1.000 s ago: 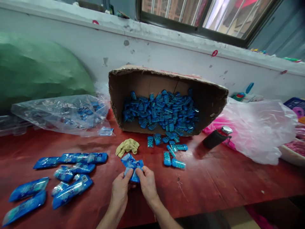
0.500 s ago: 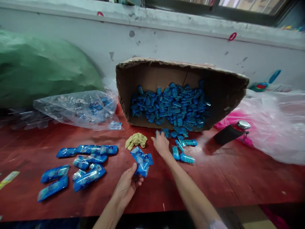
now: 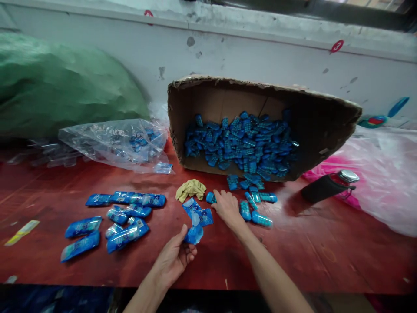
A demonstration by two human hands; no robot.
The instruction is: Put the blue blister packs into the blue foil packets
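My left hand [image 3: 176, 257] pinches a blue printed plastic pouch [image 3: 194, 235] between thumb and fingers, above the front of the red table. Just beyond it lie more flat blue pouches [image 3: 204, 216]. My right hand [image 3: 226, 208] is closed on a small blue wrapped packet [image 3: 211, 198], low over the table to the right of a crumpled yellow cloth [image 3: 190, 190]. Several similar packets [image 3: 260, 219] lie loose to the right of that hand. Behind them, a cardboard box [image 3: 321, 137] on its side holds a heap of such packets [image 3: 241, 141].
Several filled blue pouches [image 3: 127, 236] lie on the red table [image 3: 293, 261] at left. Behind them are a clear plastic bag [image 3: 97, 139] and a big green sack [image 3: 65, 87]. A dark bottle [image 3: 321, 190] leans at right, near a pink and white plastic bag [image 3: 384, 174].
My right hand has drawn a small blue packet away from the box, nearer to me. My left hand still grips its pouch, which now looks rounder at its near end. The view has shifted slightly.
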